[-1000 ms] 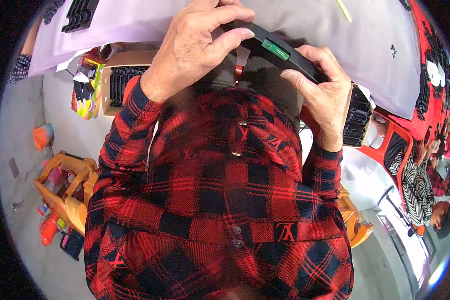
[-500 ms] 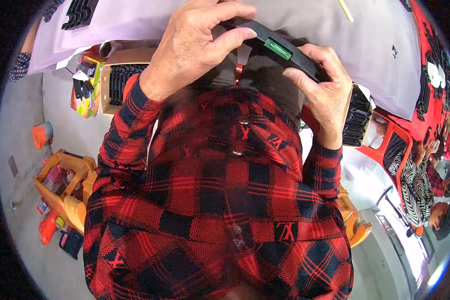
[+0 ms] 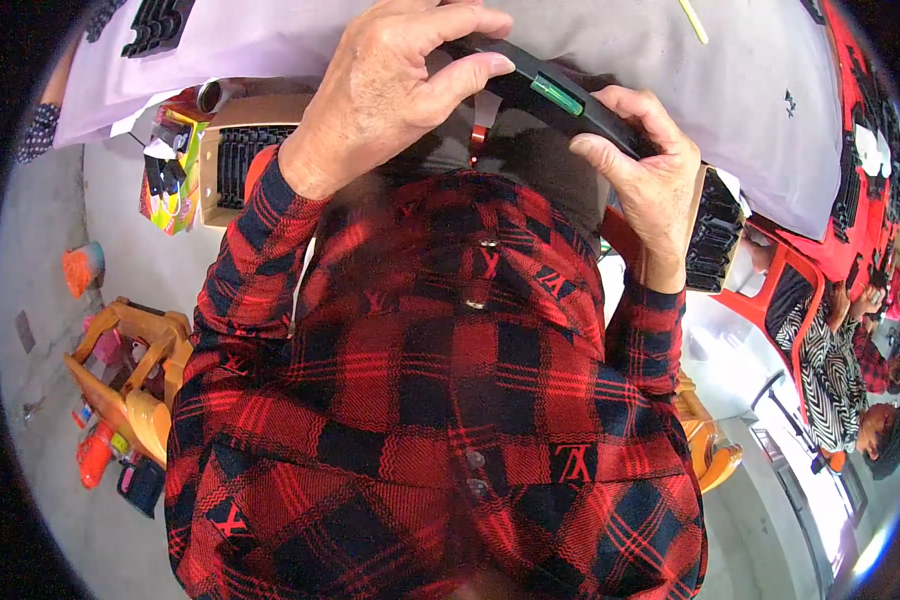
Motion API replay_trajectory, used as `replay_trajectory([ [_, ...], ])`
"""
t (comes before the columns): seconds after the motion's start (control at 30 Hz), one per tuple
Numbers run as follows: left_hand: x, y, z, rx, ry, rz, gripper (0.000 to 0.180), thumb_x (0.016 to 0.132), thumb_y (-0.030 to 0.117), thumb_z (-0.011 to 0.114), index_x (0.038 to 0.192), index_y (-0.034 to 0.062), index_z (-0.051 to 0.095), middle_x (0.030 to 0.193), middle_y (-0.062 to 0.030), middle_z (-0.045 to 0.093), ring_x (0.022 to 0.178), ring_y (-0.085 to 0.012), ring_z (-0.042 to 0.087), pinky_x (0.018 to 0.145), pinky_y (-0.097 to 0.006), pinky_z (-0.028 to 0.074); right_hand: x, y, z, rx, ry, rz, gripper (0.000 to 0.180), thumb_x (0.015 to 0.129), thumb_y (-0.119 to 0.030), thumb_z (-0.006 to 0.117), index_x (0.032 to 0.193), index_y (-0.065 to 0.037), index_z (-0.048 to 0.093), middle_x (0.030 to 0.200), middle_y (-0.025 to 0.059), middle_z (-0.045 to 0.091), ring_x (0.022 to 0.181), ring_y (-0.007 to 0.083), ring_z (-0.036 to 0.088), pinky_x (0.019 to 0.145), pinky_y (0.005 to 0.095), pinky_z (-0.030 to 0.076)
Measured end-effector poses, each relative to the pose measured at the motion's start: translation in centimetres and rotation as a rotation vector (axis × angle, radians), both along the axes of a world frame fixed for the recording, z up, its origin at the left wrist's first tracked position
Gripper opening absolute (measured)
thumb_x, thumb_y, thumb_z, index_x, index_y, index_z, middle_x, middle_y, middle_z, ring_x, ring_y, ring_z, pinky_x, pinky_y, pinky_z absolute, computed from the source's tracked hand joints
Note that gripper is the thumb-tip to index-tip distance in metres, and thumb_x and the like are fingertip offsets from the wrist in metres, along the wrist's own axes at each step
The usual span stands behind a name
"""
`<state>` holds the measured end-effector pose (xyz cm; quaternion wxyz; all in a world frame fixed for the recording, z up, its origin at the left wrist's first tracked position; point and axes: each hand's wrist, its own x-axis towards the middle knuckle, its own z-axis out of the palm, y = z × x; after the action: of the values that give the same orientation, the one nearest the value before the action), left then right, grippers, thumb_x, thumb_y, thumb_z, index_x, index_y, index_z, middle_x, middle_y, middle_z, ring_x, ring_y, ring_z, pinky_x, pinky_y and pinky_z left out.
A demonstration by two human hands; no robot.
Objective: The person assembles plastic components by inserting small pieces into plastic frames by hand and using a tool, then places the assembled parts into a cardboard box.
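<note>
Between my two hands a black spirit level (image 3: 515, 88) with a green vial (image 3: 557, 95) is held up at the near edge of the table. It slants down toward the right. My left hand (image 3: 375, 100) pinches its left end between thumb and fingers. At the other end my right hand (image 3: 655, 165) grips it, thumb on the near side and fingers over the top. The fingertips of both hands are partly hidden behind it.
Across the cloth-covered table (image 3: 750, 120) lie a yellow-green stick (image 3: 694, 22), a small black piece (image 3: 790, 103) and a ridged black part (image 3: 158, 25). Cartons of black parts stand left (image 3: 210, 185) and right (image 3: 715, 235). A person (image 3: 830, 370) sits at right near a red chair (image 3: 800, 275).
The level has tipped slightly in my grip, so its vial side shows a little differently. Both hands keep their hold and have hardly moved.
</note>
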<state>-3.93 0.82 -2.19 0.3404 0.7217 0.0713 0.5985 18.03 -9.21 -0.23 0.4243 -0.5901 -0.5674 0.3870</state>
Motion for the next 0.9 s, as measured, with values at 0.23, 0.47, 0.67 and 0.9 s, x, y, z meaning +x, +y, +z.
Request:
replay_trajectory([
  [0.23,0.0,-0.2,0.4,0.018,0.014,0.033,0.024,0.081,0.003,0.074,0.102,-0.0045,0.066,0.094,-0.0125,0.060,0.084,-0.0264,0.063,0.074,-0.032,0.050,1.1,0.3,-1.4,-0.095,0.205,0.043,0.035,0.073,-0.005,0.084,0.104,-0.001,0.070,0.097,0.0023,0.070,0.090,0.0111,0.063,0.085,0.0262,0.050],
  [0.47,-1.3,-2.6,5.2,-0.355,0.676,0.266,0.026,0.079,0.004,0.075,0.102,-0.0041,0.066,0.093,-0.0122,0.060,0.082,-0.0258,0.062,0.073,-0.032,0.050,1.4,0.4,-1.9,-0.151,0.316,0.052,0.036,0.074,-0.006,0.085,0.107,0.000,0.070,0.098,0.0018,0.070,0.090,0.0107,0.063,0.085,0.0250,0.049],
  [0.67,-1.3,-2.6,5.5,-0.359,0.685,0.239,0.034,0.074,0.006,0.080,0.103,-0.0033,0.066,0.094,-0.0117,0.060,0.085,-0.0259,0.062,0.074,-0.033,0.050,1.4,0.3,-1.7,-0.187,0.382,0.046,0.036,0.075,-0.006,0.085,0.107,0.000,0.070,0.098,0.0015,0.070,0.089,0.0103,0.063,0.085,0.0250,0.050],
  [0.9,-1.4,-2.7,5.6,-0.278,0.747,0.235,0.042,0.068,0.008,0.083,0.106,-0.0009,0.066,0.097,-0.0106,0.059,0.089,-0.0268,0.061,0.076,-0.034,0.049,1.4,0.3,-1.8,-0.173,0.365,0.041,0.037,0.074,-0.007,0.085,0.107,0.000,0.070,0.097,0.0009,0.070,0.089,0.0102,0.062,0.085,0.0251,0.050],
])
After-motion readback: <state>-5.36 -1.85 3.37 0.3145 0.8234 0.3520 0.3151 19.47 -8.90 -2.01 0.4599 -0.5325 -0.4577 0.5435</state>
